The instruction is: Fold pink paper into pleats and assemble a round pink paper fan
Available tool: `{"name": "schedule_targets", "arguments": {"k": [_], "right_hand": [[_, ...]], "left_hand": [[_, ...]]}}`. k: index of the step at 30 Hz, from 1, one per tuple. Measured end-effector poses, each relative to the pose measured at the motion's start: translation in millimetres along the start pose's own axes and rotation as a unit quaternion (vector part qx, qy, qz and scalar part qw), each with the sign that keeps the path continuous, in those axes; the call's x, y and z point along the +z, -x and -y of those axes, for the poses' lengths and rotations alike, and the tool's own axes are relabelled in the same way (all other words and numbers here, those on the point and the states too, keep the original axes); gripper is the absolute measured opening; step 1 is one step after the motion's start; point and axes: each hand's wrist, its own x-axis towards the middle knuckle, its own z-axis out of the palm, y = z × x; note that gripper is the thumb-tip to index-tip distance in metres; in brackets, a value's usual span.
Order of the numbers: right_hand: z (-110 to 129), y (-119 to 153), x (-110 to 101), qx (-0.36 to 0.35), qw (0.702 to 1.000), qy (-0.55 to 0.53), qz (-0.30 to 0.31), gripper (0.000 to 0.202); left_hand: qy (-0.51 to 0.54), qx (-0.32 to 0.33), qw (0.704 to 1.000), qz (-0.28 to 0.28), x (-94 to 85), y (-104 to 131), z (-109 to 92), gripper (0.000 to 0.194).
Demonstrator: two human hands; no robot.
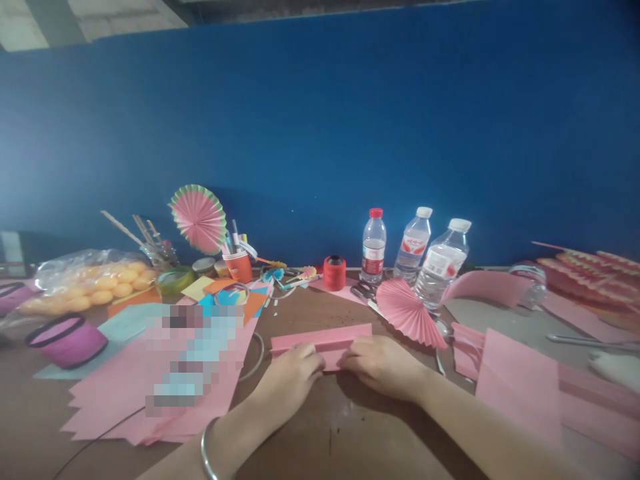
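Observation:
A strip of folded pink paper (pixel 320 339) lies on the brown table in front of me, with crosswise creases along its length. My left hand (pixel 295 373) grips its near left part, fingers closed, a silver bangle on that wrist. On the near right part, my right hand (pixel 377 363) has its fingers curled and pressed on the paper. The fingertips of both hands are partly hidden. Just beyond my right hand rests a pleated pink paper fan (pixel 410 313), and close to it are dark-handled scissors (pixel 364 291).
Pink sheets (pixel 115 387) are stacked at left, near a purple round container (pixel 67 340) and a bag of yellow balls (pixel 115 280). Bottles (pixel 374 250), a red thread spool (pixel 335 273) and an orange pen cup (pixel 238 268) line the blue wall. More pink paper (pixel 520 387) lies right.

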Motion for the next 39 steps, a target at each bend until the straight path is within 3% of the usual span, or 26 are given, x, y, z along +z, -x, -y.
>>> {"name": "schedule_targets", "arguments": {"k": [4,13,21,25,29,35,39], "right_hand": [[3.3,-0.7,3.7,-0.016,1.0,-0.007,0.012,0.026],[9.4,-2.3,-9.5,-0.026,0.998,-0.002,0.058,0.026],[5.0,-3.3,-3.2,-0.032,0.997,0.002,0.066,0.026],[-9.5,2.8,-3.8,-0.007,0.998,-0.03,0.056,0.026],[-22.7,7.8,-18.2,0.009,0.993,-0.082,0.088,0.013],[-27.6,5.9,-25.9,0.037,0.981,-0.147,0.123,0.009],[-28.8,7.2,-20.7,0.056,0.974,-0.18,0.127,0.009]], "left_hand": [[-0.052,0.059,0.996,0.036,-3.9,2.3,0.1,0.024],[-0.15,0.085,0.978,0.114,-11.7,9.9,-17.6,0.035],[-0.148,0.102,0.979,0.098,-4.8,16.5,-9.0,0.042],[-0.145,0.069,0.982,0.096,-7.3,28.7,-1.6,0.052],[-0.145,0.028,0.983,0.113,-23.2,45.7,3.1,0.059],[-0.219,0.0,0.966,0.135,-37.1,66.8,15.4,0.044],[-0.193,-0.023,0.973,0.122,-40.6,60.8,12.1,0.031]]}}
